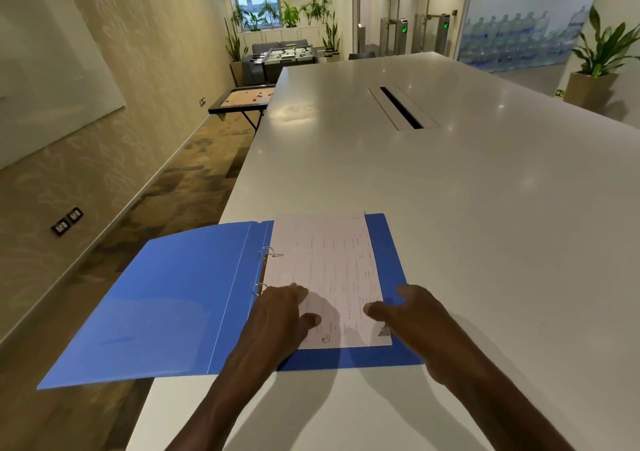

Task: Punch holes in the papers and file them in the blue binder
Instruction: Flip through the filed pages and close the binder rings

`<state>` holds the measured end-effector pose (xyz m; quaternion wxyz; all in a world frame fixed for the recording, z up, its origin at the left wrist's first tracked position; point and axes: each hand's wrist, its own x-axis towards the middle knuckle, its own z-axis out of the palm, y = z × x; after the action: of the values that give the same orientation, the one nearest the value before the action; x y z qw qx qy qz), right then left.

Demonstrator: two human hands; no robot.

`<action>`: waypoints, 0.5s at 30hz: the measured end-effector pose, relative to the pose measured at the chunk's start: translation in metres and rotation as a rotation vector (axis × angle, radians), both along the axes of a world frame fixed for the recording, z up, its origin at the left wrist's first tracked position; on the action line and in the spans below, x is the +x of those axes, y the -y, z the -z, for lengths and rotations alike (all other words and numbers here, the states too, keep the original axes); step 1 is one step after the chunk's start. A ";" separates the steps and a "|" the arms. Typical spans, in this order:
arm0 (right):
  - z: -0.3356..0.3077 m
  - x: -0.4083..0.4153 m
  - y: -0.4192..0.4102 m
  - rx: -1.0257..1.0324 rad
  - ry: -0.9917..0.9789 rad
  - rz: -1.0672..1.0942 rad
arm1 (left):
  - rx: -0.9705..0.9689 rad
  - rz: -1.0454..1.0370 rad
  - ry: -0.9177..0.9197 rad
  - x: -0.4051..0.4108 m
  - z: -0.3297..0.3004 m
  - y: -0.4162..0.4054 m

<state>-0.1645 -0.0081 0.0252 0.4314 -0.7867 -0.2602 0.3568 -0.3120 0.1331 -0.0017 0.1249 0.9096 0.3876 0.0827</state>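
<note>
**Both hands on the filed papers in the open blue binder**

The left hand (284, 312) lies flat on the near left part of the papers (332, 270), fingers straight and pointing toward the lower binder ring (259, 289), thumb spread out to the right; it presses down and grips nothing. The right hand (412, 315) hovers at the papers' near right edge with fingers loosely bent and spread, thumb reaching onto the sheet; whether it touches the sheet cannot be told, and it holds nothing.

The blue binder (166, 312) lies open at the near left corner of the white counter (450, 208), its left cover jutting out past the counter's edge over the floor. The papers sit on the right cover, threaded on the two metal rings, the upper ring (268, 252) standing clear.

The sheet carries faint printed table rows, too small to read, and a small circled mark near its bottom edge, also unreadable.

A long cable slot (401, 108) is set in the counter further back. Beyond the counter's left edge stand a small game board table (242, 98) and a foosball table (287, 53); potted plants (599, 52) line the far wall and right side.
</note>
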 end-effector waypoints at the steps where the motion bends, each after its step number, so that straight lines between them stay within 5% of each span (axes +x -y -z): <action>1: -0.002 0.001 -0.002 0.007 -0.027 0.002 | 0.018 0.006 -0.024 0.001 -0.001 0.000; 15: -0.006 -0.003 0.009 0.004 -0.030 -0.019 | -0.036 -0.022 -0.077 0.002 -0.002 -0.002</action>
<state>-0.1679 -0.0170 0.0308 0.4335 -0.7779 -0.2620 0.3720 -0.3097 0.1352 0.0001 0.1251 0.9054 0.4036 0.0420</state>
